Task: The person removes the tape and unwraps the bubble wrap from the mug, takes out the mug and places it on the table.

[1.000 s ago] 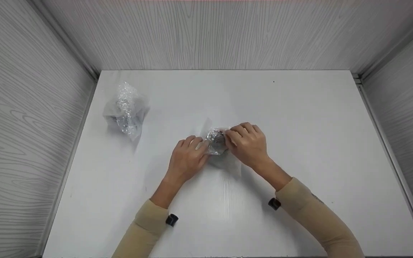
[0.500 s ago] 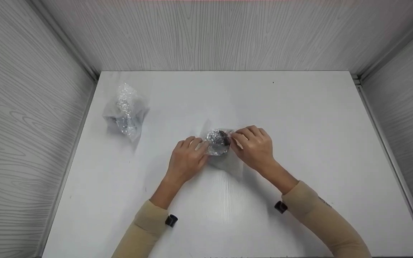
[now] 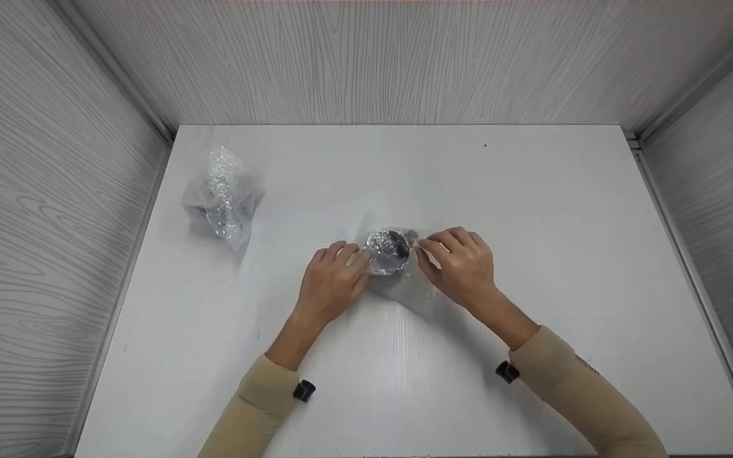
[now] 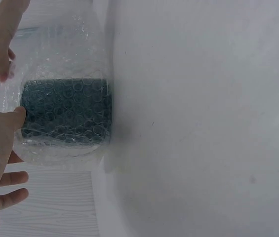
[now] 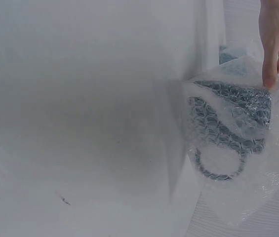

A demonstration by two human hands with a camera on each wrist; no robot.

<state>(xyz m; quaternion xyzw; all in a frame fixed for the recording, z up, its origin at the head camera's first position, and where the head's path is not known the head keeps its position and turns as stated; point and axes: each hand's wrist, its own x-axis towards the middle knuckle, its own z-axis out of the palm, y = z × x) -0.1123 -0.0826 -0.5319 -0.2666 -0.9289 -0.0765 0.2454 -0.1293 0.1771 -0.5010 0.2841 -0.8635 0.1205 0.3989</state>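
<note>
A dark teal mug [image 4: 65,111] stands on the white table inside a loose bubble wrap sheet [image 5: 238,192]. Its handle shows through the plastic in the right wrist view, on the right-hand side. My left hand [image 3: 330,280] holds the wrapped mug from the left, thumb on the near side and fingers reaching behind. On the other side, my right hand [image 3: 462,264] pinches the wrap's edge between thumb and fingers, just beyond the handle. Film partly covers the mug's round mouth in the head view.
Another bubble-wrapped bundle [image 3: 223,197] sits at the back left of the table [image 3: 564,222], its contents blurred by the plastic. Grey wood-grain panels [image 3: 366,63] rise at the back and both sides. Each sleeve carries a small black device [image 3: 304,390].
My right hand has drawn back to the right and slightly toward me, pulling the wrap's edge along. More of the mug's top shows between the hands. My left hand has barely moved.
</note>
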